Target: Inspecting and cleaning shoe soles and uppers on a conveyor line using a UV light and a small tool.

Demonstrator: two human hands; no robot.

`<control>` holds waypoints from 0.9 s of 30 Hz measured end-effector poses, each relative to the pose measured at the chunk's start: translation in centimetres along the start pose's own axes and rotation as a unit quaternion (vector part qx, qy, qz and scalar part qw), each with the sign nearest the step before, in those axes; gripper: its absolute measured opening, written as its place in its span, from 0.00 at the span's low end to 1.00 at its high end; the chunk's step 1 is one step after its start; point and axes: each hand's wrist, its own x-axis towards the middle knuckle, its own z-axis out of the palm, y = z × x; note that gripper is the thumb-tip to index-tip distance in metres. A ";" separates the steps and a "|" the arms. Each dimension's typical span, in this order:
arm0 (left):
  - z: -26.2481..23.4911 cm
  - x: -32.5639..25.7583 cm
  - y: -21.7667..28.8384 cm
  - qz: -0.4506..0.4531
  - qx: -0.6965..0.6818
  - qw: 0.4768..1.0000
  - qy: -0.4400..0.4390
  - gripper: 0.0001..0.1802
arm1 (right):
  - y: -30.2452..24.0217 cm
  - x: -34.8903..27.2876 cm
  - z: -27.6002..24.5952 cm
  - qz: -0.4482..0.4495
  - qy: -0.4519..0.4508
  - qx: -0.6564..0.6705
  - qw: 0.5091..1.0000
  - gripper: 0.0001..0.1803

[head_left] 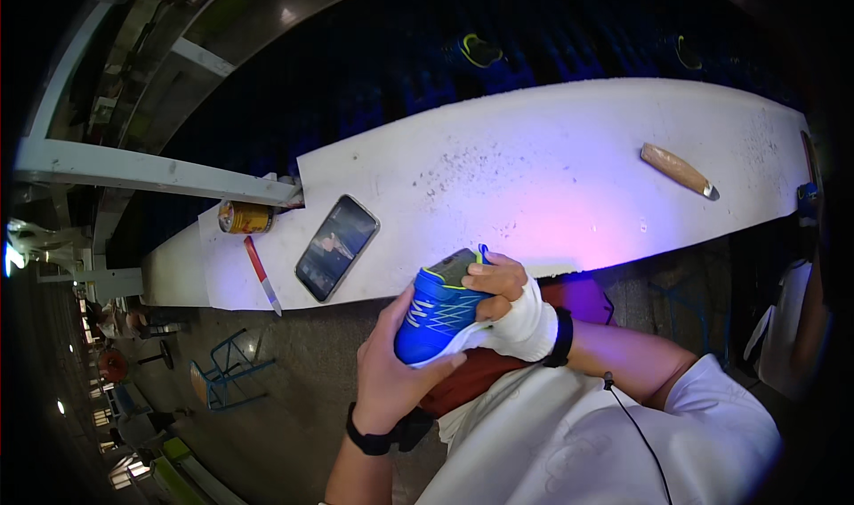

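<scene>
The white bench [551, 149] serves as the landmark. At its far left end a yellow can [245, 218] lies on its side. Just right of it, near the front edge, lies a red-handled tool [261, 274], and right of that a phone [336, 247] rests face up.

Below the front edge, about mid-bench, both hands hold a blue shoe [440, 314] off the surface, above the lap. The left hand [391, 371] cups the sole and toe from below, fingers curled round the white edge of the sole. The right hand [511, 305], its palm and wrist wrapped in white cloth, grips the heel and collar, fingers closed over the opening.

Far right on the bench, well apart from the hands, lies a wood-handled knife [678, 169]. More shoes show dimly on the dark belt [569, 42] behind the bench.

The step in hand looks like checking or turning the shoe, not trimming, since neither hand holds a tool. Any work with the knife would call for the right hand to let go and reach far right while the left keeps the shoe steady.
</scene>
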 end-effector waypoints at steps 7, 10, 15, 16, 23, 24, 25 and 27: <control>3.6 0.8 1.6 0.279 0.038 0.954 -0.103 0.33 | -2.3 2.5 -8.2 0.017 0.070 0.132 0.989 0.48; 8.2 -0.2 -1.8 0.339 0.044 0.939 -0.049 0.36 | -2.8 5.1 -11.7 0.038 -0.087 0.149 0.984 0.36; 10.0 -0.3 -3.6 0.284 -0.042 0.957 0.035 0.28 | -4.3 4.6 -11.7 0.051 -0.103 0.102 0.988 0.35; 10.5 0.2 -3.4 0.296 -0.061 0.953 0.028 0.25 | -4.5 4.5 -12.0 0.053 -0.100 0.086 0.990 0.35; 10.5 -0.7 -1.4 0.320 -0.131 0.936 0.070 0.22 | -3.3 5.0 -11.5 0.045 -0.142 0.161 0.976 0.39; 10.7 -0.5 -1.6 0.312 -0.133 0.938 0.069 0.22 | -3.2 4.7 -11.4 0.058 -0.136 0.184 0.972 0.37; 10.9 0.1 -1.7 0.325 -0.124 0.935 0.074 0.22 | -2.9 4.2 -11.1 0.059 -0.112 0.197 0.972 0.35; 11.0 1.0 -1.8 0.335 -0.119 0.931 0.078 0.23 | -2.6 3.7 -11.3 0.062 -0.092 0.208 0.972 0.34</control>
